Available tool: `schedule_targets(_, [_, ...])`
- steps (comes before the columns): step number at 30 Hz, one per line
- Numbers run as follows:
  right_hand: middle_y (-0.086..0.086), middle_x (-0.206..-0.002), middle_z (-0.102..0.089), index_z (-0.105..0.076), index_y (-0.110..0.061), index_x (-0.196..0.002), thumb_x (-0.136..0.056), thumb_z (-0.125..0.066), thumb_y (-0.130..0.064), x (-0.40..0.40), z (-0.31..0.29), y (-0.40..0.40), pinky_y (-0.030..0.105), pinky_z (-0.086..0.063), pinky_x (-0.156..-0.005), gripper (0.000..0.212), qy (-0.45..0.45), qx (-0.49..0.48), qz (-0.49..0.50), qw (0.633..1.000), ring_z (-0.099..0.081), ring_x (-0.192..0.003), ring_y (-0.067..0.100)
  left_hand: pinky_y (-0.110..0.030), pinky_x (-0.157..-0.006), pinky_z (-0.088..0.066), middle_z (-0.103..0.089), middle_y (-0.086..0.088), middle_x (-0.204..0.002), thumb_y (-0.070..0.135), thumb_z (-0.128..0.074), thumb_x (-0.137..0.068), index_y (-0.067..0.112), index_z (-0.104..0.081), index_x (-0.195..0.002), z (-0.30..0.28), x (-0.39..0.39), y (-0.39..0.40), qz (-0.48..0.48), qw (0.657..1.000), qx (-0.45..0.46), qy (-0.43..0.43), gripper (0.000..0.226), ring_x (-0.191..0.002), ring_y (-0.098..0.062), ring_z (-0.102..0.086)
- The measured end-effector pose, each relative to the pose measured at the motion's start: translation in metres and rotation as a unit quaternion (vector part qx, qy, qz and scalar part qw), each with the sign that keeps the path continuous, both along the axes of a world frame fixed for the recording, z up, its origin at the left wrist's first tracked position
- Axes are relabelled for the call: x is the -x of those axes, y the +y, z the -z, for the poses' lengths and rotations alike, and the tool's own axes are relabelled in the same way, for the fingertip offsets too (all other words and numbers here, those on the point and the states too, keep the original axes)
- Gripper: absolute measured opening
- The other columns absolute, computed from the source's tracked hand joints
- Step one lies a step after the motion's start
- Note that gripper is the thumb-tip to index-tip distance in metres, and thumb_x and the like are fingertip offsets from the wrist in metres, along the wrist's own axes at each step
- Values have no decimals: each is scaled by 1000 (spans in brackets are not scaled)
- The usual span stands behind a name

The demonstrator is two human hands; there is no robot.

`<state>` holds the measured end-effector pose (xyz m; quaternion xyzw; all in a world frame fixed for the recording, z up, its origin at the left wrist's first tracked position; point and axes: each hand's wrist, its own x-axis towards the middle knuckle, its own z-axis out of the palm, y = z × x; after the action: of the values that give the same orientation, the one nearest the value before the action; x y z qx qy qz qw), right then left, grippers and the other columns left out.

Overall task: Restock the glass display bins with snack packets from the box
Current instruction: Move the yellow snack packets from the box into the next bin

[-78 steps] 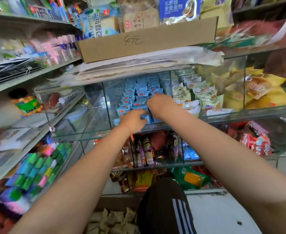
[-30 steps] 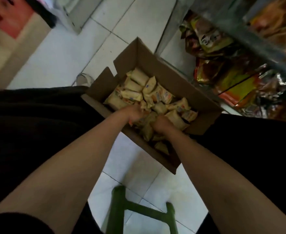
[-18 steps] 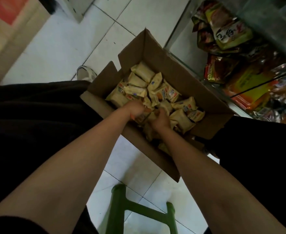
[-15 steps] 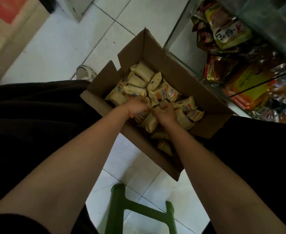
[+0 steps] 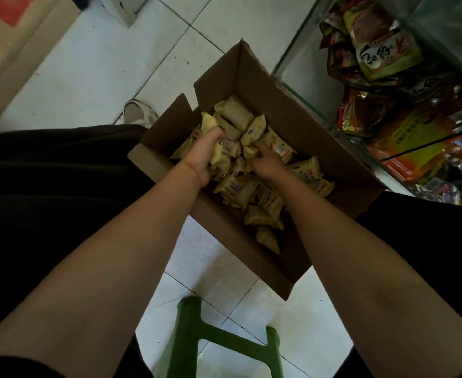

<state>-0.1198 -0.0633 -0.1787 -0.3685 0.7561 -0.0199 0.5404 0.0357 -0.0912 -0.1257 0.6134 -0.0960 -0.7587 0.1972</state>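
Snack packets [image 5: 236,186] under both hands: pale yellow with blue-and-red print. Cardboard box [image 5: 300,124]: plain brown. Stool [image 5: 197,331] nearest the elbows: green. Floor tiles [image 5: 93,64]: white, dark grout lines. Left wrist string [image 5: 191,167]: red.

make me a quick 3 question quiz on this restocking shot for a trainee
1. True or false: the left hand grips several yellow snack packets at once.
2. Where does the cardboard box stand? A) on a shelf B) on the tiled floor C) on the green stool
3. Fill in: the right hand pinches a packet inside the ____.

Key: 1 true. 2 B. 3 box.
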Motion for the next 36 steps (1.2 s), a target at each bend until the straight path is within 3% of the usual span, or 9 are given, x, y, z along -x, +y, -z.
schedule_targets(7, [10,-122,-64,-64,-14,-120,-81,-58,-29,-4,18,-4,35,-53,-92,42,-77,16,250,965,-63,-100,23,-52,-95,-50,-59,-15,-115,14,-46,-90,14,-54,-110,-5,0,-2,-67,996,-53,19,21,-106,-32,-61])
schedule_targets(10, [-3,-125,-64,-73,-38,-90,-81,-62,-34,3,20,4,37,-49,-100,15,-81,29,233,969,-60,-111,17,-49,-96,-51,-56,-14,-114,12,-49,-92,18,-48,-114,-11,1,0,-36,999,-38,0,23,-104,-31,-60])
schedule_targets(12, [-5,-143,-49,-68,-49,-105,-78,-59,-39,5,2,5,39,-47,-102,30,-101,35,226,968,-52,-124,18,-48,-95,-52,-55,-12,-110,12,-52,-92,19,-46,-114,-17,2,2,-19,999,-26,-7,24,-100,-29,-60])
schedule_targets(14, [-5,-151,-38,-38,-42,-143,-82,-60,-35,8,-20,4,35,-50,-95,65,-123,40,217,968,-49,-128,19,-46,-91,-54,-54,-9,-104,10,-55,-92,20,-41,-114,-25,3,6,-10,999,-14,-36,28,-97,-27,-60])
schedule_targets(17, [1,-149,-38,-7,-36,-151,-69,-70,-42,9,-58,4,41,-51,-93,104,-124,21,212,969,-50,-125,28,-38,-69,-60,-51,-10,-113,8,-63,-88,18,-34,-115,-43,-2,14,13,994,34,-107,41,-100,-28,-60])
schedule_targets(24, [14,-105,-69,-56,-5,-121,-58,-75,-33,13,-198,21,45,-60,-76,71,-166,102,199,960,-70,-89,29,-30,-67,-54,-60,-2,-105,20,-75,-76,15,-54,-122,-151,-4,25,106,941,250,-201,51,-87,-19,-61])
schedule_targets(29, [18,-110,-66,-51,-1,-126,-77,-72,-13,13,-328,50,30,-56,-62,55,-211,229,161,936,-69,-84,23,-27,-91,-53,-67,-1,-110,21,-87,-63,16,-64,-120,-268,-7,46,89,894,404,-175,61,-100,-15,-64])
schedule_targets(33, [13,-113,-63,-40,-13,-129,-76,-80,-18,15,-430,76,29,-55,-54,67,-236,327,174,898,-69,-78,19,-6,-59,-41,-57,5,-91,9,-83,-71,15,-54,-109,-368,-3,67,40,846,508,-157,48,-82,-9,-55])
schedule_targets(36, [10,-116,-64,-42,-18,-129,-60,-85,-33,27,-497,92,42,-58,-77,83,-219,394,186,873,-68,-92,22,-5,-51,-37,-55,8,-77,4,-83,-72,11,-52,-103,-431,9,74,40,808,573,-131,44,-69,-5,-50])
